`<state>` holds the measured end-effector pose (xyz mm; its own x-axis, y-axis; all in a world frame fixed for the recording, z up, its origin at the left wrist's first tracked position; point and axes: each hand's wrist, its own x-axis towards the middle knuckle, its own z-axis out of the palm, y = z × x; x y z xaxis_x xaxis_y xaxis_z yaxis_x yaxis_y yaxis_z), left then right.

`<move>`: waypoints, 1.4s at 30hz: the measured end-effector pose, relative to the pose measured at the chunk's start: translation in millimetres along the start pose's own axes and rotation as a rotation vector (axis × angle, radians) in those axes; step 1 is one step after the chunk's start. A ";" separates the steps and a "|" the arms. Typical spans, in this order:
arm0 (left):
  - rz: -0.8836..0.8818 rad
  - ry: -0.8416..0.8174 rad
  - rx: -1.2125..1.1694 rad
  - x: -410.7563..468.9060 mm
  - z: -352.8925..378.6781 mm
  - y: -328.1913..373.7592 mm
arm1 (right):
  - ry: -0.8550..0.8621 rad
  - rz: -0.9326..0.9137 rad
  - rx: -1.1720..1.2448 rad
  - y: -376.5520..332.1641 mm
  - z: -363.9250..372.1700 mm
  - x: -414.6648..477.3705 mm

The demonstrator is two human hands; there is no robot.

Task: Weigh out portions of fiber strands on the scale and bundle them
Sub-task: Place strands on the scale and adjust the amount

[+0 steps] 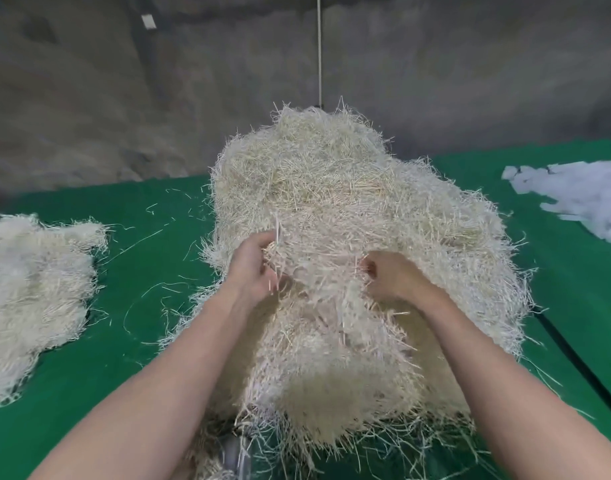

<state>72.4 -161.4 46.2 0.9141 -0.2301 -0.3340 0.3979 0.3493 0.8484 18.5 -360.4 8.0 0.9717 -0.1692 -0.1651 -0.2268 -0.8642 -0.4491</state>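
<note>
Tall shaggy heap of pale cream fiber strands (349,258) piled mid-table on green cloth-covered table (141,341); left hand (254,268) and right hand (389,277) dug in, fingers curled closed on tufts. Best pulled gently, keeping strands parallel, portion modest; scale not visible

White scraps (581,199) on green cloth (131,341); grey wall (158,98) behind.

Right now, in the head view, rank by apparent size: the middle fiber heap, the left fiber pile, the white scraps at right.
1. Middle heap, by far the largest.
2. Left pile, cut off by the frame edge.
3. White scraps, also cut off and farther away, so true size is unsure.
</note>
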 end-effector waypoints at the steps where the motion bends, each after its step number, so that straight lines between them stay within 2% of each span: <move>1: 0.032 0.013 0.055 1.1 -1.5 0.4 | 0.100 -0.031 0.013 -7.6 -9.1 -2.8; 3: 0.080 0.032 0.120 3.2 -3.2 -0.2 | 0.403 -0.193 0.095 -30.0 -27.1 -10.9; 4: 0.095 0.029 0.136 1.1 -2.1 0.6 | 0.456 -0.306 0.178 -44.6 -32.9 -13.7; 5: 0.110 0.007 0.129 -2.4 -0.1 2.6 | 0.370 -0.406 0.283 -60.6 -34.2 -16.6; 6: 0.128 -0.034 0.093 -5.6 1.5 7.3 | 0.208 -0.462 0.366 -75.8 -29.9 -17.3; 8: 0.138 -0.149 -0.061 -11.6 2.2 21.3 | -0.050 -0.437 0.323 -92.0 -5.6 -12.4; 9: 0.140 -0.188 -0.145 -11.8 0.6 28.8 | -0.072 -0.387 0.254 -89.9 7.8 -4.7; 12: 0.163 -0.084 -0.164 -8.6 -10.2 40.5 | 0.083 -0.250 0.062 -67.4 25.1 21.2; 14: 0.139 -0.016 -0.164 -7.3 -16.4 38.5 | 0.122 -0.211 0.008 -45.3 26.8 31.5; 19: 0.170 0.060 -0.133 -5.9 -38.8 50.8 | -0.003 -0.114 -0.074 -6.1 28.2 19.7; 22: 0.169 0.070 -0.074 -3.4 -38.7 51.6 | -0.047 -0.205 -0.031 -18.8 8.3 6.1; 27: 0.242 -0.035 -0.040 -6.7 -27.4 50.5 | 0.065 -0.446 0.170 -87.0 -2.9 -5.2; 31: 0.209 -0.194 -0.249 -18.6 -20.0 63.4 | -0.052 -0.352 0.175 -106.0 32.2 7.6; 32: 0.234 -0.200 -0.180 -20.2 -22.3 67.9 | -0.055 -0.308 0.181 -99.6 34.8 12.2; 33: 0.279 -0.187 0.035 -20.4 -26.1 70.9 | -0.032 -0.261 0.222 -91.9 34.9 16.7; 36: 0.315 -0.186 1.193 -18.3 -25.5 57.7 | 0.091 -0.236 0.366 -77.5 27.0 25.5; 38: 0.249 -0.257 1.793 -12.7 -19.1 32.6 | 0.145 -0.252 0.375 -74.9 21.8 25.0; 40: 0.388 -0.140 2.075 -5.9 -17.0 19.4 | 0.172 -0.285 0.093 -64.9 17.6 24.4; 42: 0.554 0.060 2.120 4.9 -22.4 22.1 | 0.159 -0.287 -0.159 -44.7 17.5 21.9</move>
<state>87.5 -134.5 54.1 0.8904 -0.4513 0.0594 -0.4434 -0.8895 -0.1103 48.8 -317.2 9.1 0.9953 0.0297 0.0920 0.0572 -0.9479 -0.3135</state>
